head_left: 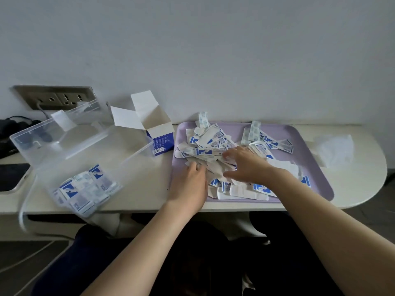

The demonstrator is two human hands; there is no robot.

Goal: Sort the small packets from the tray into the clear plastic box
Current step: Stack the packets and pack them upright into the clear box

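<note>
Both hands in the packet pile on the tray.
Left hand [189, 181] flat, fingers spread on packets [213, 146] at tray [320, 167] left edge; right hand [245, 164] spread, palm down over pile centre, pinching nothing visible. Box [85, 146] left on surface [145, 189], some packets already inside.

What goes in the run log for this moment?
sorting underway | both hands in packet pile on tray | left hand, right hand | some packets in clear box

Pale wall [213, 50], table [352, 189] (perhaps cream)
</note>
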